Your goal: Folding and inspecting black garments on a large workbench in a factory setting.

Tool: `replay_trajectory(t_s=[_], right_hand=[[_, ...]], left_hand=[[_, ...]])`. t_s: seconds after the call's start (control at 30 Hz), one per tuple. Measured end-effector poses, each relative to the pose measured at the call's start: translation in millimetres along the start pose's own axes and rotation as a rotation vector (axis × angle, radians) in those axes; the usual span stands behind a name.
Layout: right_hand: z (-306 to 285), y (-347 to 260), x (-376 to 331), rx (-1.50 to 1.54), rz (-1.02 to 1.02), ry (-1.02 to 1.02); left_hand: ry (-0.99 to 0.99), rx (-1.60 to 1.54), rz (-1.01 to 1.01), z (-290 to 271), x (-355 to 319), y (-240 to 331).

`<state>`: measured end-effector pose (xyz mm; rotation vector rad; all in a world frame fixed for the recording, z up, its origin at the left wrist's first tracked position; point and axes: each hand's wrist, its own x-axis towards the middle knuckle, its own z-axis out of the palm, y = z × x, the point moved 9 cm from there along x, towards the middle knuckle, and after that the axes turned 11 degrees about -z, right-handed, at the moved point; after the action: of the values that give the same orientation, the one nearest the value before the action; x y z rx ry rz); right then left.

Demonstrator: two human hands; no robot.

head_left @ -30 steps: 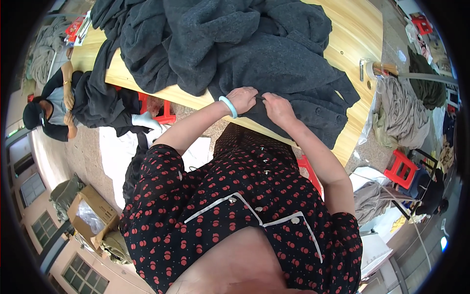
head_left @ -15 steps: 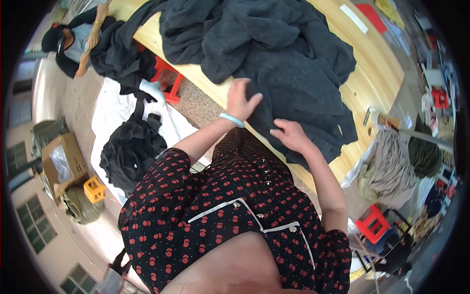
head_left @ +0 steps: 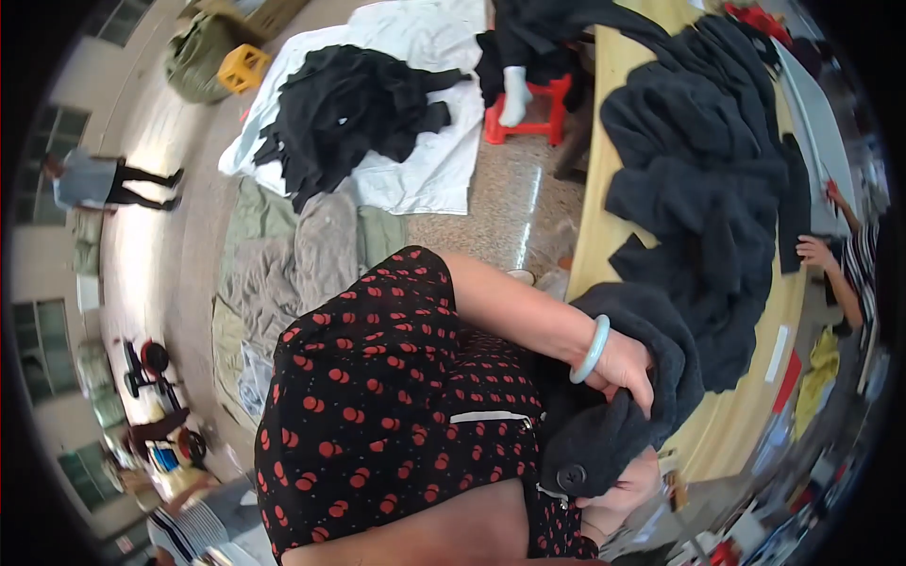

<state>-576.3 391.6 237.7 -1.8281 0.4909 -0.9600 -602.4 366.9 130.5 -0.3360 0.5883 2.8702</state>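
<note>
A dark grey garment [head_left: 675, 330] is bunched close to my body at the table's near edge. A dark round button [head_left: 570, 476] shows on its lower fold. My left hand [head_left: 623, 373], with a pale bracelet [head_left: 590, 349] at the wrist, has its fingers curled into the cloth. Just below it, my right hand [head_left: 628, 486] grips the garment's lower part; the cloth covers some of its fingers. Beyond my hands, a large heap of dark grey cloth [head_left: 698, 189] spreads over the wooden table [head_left: 590, 255].
Black clothes [head_left: 354, 113] lie on a white sheet [head_left: 444, 189] on the floor. A red stool [head_left: 528, 127] stands by the table, a co-worker's white-socked foot [head_left: 514, 99] on it. At the far right another person's hand [head_left: 817, 252] touches the dark cloth. Someone [head_left: 90, 179] stands far left.
My view has swung to the left. Both hands, earlier apart and loose over the garment on the table, have closed on it, and it is now gathered up against my body.
</note>
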Motion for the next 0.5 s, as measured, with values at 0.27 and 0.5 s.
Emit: replay_trajectory(t_s=[0.27, 0.5], right_hand=[[-38.8, 109.6, 0.9, 0.659, 0.156, 0.414], [-83.3, 196.9, 14.7, 0.829, 0.271, 0.698]], left_hand=[[0.569, -0.481, 0.764, -110.9, -198.1, 44.6], [1.405, -0.554, 1.501, -149.8, -534.4, 113.8]])
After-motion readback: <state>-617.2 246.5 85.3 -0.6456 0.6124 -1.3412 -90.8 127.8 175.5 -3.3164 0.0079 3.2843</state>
